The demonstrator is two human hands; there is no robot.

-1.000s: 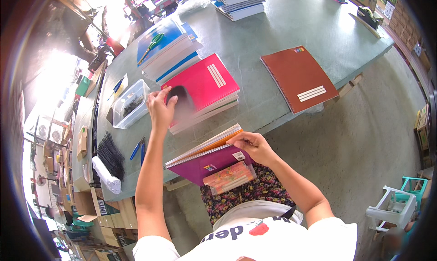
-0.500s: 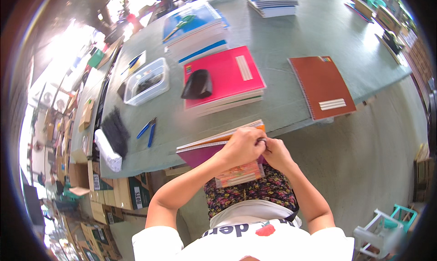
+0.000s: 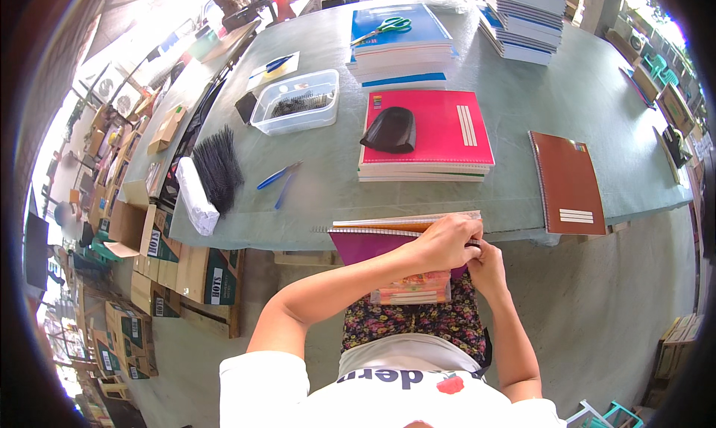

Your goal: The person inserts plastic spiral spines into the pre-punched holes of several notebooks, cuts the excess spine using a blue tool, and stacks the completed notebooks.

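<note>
A purple spiral notebook [image 3: 365, 243] leans against the table's near edge, its wire binding facing up. My left hand [image 3: 447, 241] is closed over the binding near its right end. Fingers pinched, my right hand [image 3: 487, 268] meets it there; a small dark piece shows between the two hands, too hidden to name. Behind the purple cover is an orange-brown notebook [image 3: 403, 224]. Below my left hand, in front of my lap, hangs an orange patterned notebook or packet [image 3: 412, 286] in a clear cover.
A black curved object [image 3: 390, 131] rests on stacked pink notebooks [image 3: 440, 122]. Green-handled scissors [image 3: 389, 27] top a blue stack. Blue-handled pliers [image 3: 277, 180], black wire strips [image 3: 218, 167], a white roll [image 3: 195, 197] and a clear bin [image 3: 298, 122] lie left; a brown notebook [image 3: 567, 178] lies right.
The view has swung, so the table's things sit farther right in the picture. Both hands stay together at the binding's right end, with only slight finger movement.
</note>
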